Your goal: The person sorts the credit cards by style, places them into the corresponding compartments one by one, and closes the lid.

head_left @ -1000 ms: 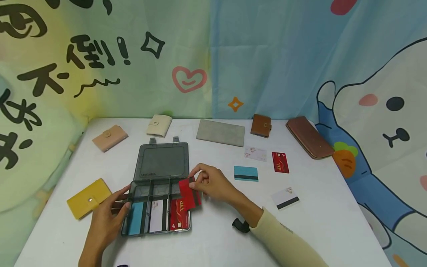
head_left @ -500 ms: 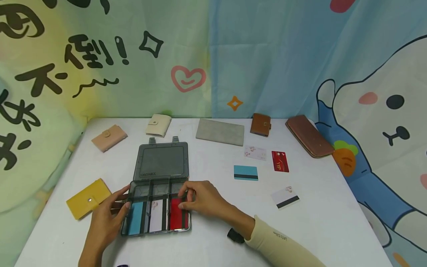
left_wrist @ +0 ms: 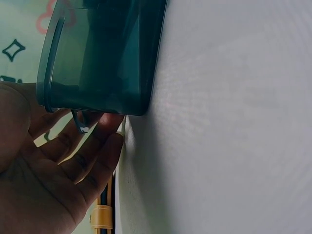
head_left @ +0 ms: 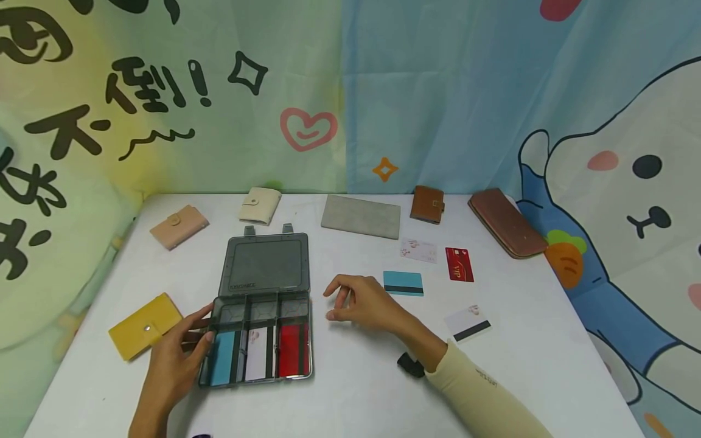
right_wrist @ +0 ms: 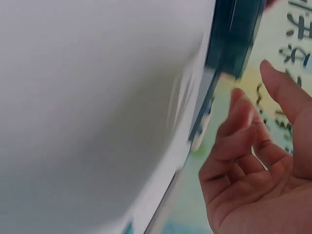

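A grey translucent plastic box [head_left: 257, 384] lies with its lid [head_left: 266, 263] folded back. In its front compartments are a blue card [head_left: 223, 359], a white card [head_left: 256, 354] and a red card [head_left: 290, 351], all showing dark stripes. My left hand [head_left: 176, 359] rests against the box's left side; its fingertips [left_wrist: 113, 122] touch the wall low down in the left wrist view. To the right of the box my right hand [head_left: 368, 302] hovers with loosely bent fingers and nothing between them. The right wrist view shows thumb and fingers apart.
A yellow wallet [head_left: 143, 325] lies beside the left hand. Loose cards lie to the right: blue [head_left: 403, 283], red [head_left: 459, 264], white [head_left: 468, 323] and pale [head_left: 418, 250]. Several wallets line the back edge, including a grey one [head_left: 360, 216] and a long brown one [head_left: 506, 223].
The right hand laid a red card, striped side up, over the red card in the box's front right compartment, let go and drew back right. The left hand stayed put.
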